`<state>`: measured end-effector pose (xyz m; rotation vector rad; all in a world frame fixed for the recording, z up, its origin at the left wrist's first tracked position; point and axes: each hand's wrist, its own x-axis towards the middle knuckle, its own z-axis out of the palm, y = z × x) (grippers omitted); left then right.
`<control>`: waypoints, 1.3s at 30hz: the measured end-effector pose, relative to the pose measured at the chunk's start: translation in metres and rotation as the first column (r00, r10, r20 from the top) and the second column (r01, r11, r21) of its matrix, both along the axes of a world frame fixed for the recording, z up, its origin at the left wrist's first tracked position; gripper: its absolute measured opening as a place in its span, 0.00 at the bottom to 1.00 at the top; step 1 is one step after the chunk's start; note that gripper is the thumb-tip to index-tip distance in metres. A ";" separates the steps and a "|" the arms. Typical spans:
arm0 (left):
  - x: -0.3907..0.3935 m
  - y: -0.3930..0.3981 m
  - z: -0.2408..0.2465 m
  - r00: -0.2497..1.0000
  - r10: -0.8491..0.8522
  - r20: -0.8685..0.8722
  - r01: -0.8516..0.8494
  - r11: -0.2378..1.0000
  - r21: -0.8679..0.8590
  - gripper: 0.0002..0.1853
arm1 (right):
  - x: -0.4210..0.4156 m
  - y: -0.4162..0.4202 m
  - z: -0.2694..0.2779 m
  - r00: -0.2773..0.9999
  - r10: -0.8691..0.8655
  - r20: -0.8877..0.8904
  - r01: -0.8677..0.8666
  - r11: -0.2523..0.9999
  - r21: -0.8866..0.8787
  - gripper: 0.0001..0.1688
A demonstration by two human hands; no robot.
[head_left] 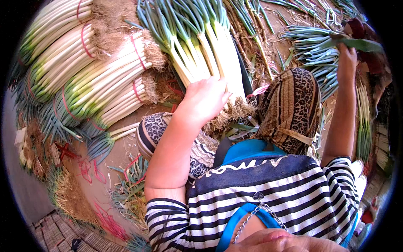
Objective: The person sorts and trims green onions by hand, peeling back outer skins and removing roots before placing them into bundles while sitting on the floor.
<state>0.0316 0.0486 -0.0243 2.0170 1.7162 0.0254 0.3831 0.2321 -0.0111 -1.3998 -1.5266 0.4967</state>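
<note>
In front of me lies a loose pile of long Welsh onions, with green tops away from me and roots toward my knees. My left hand is closed over the white stalks near the root end, its fingertips partly hidden. Out to the right, my right hand grips a broad green leaf. Below that hand spreads a heap of green onion tops. The shaggy roots of the pile hang between my knees.
Several onion bundles tied with red bands are stacked at left. Loose red ties and another onion bundle lie lower left. Trimmed leaves and stalks litter the ground ahead. More onions lie beyond my right arm.
</note>
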 end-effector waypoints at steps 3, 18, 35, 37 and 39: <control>0.001 -0.003 -0.003 0.999 -0.028 0.030 0.027 0.998 0.053 0.15 | 0.076 0.015 -0.113 0.821 0.007 0.571 0.277 0.870 -0.408 0.14; 0.018 0.046 -0.019 0.997 -0.006 -0.073 -0.013 0.967 -0.254 0.18 | -0.055 0.009 -0.320 0.796 0.527 0.297 -0.184 0.679 -0.711 0.17; 0.022 0.136 -0.058 0.996 -0.083 0.019 0.084 0.934 -0.348 0.19 | -0.063 0.083 -0.380 0.857 0.325 0.400 0.044 0.727 -0.686 0.19; 0.024 0.141 -0.060 0.996 -0.090 0.015 0.089 0.926 -0.367 0.19 | -0.059 0.087 -0.381 0.942 0.254 0.220 -0.001 0.656 -0.755 0.20; 0.026 0.140 -0.067 0.994 -0.107 -0.002 0.099 0.929 -0.356 0.18 | -0.054 0.097 -0.370 0.989 0.095 0.109 0.013 0.693 -0.721 0.20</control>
